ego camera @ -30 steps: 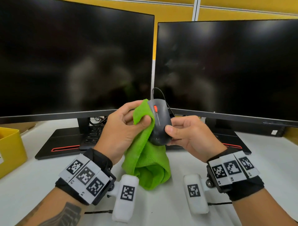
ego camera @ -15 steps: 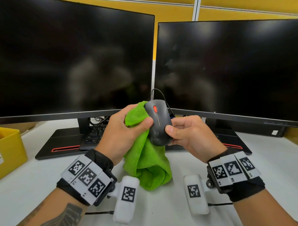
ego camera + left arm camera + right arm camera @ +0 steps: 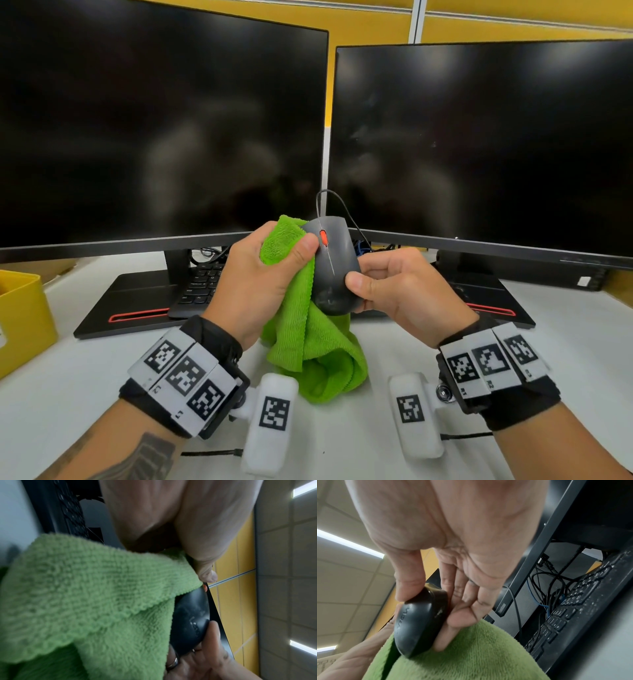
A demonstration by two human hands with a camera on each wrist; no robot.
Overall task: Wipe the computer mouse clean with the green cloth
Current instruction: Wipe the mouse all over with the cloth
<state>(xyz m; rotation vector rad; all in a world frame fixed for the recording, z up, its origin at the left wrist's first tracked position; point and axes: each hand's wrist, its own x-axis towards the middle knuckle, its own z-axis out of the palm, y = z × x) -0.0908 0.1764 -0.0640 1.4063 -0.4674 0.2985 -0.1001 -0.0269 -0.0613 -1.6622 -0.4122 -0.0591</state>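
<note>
Since lifted clear of the worktop [image 3: 68, 394], reachable from both sides: computer mouse [image 3: 334, 270], nose up and away, tail low and toward the body, long axis running almost straight away from the wearer. Pinched at its rear right flank by the right grip [image 3: 407, 291], thumb on the top shell near the tail, fingers curled under the base, plain from the right wrist. Directly left of that, touching through fabric: left grip [image 3: 257, 284], clenched on a bunch of the green cloth [image 3: 308, 342], thumb pressing a fold onto the upper left button, just beside the orange scroll wheel [image 3: 323, 236]. Rest of the cloth draped down past the tail, apparently resting in a heap on the worktop.

Judged mid-wipe on the left side. Next stroke likely down the long axis, nose to tail, or across the wheel to the right button, which lies bare. Dull smears near the tail, so probably more rubbing due there.

In the way: right thumb, sitting on the tail's right edge, likely to need shifting for a full pass. Cable [image 3: 329, 198] looping up off the nose and back down behind, apparently slack; could tug if the mouse is turned far.

Beyond both grips: two dark monitors [image 3: 164, 130]. Beyond the left grip, under the left screen: keyboard [image 3: 202, 284]. Far left of it, well apart: yellow box [image 3: 20, 315].
</note>
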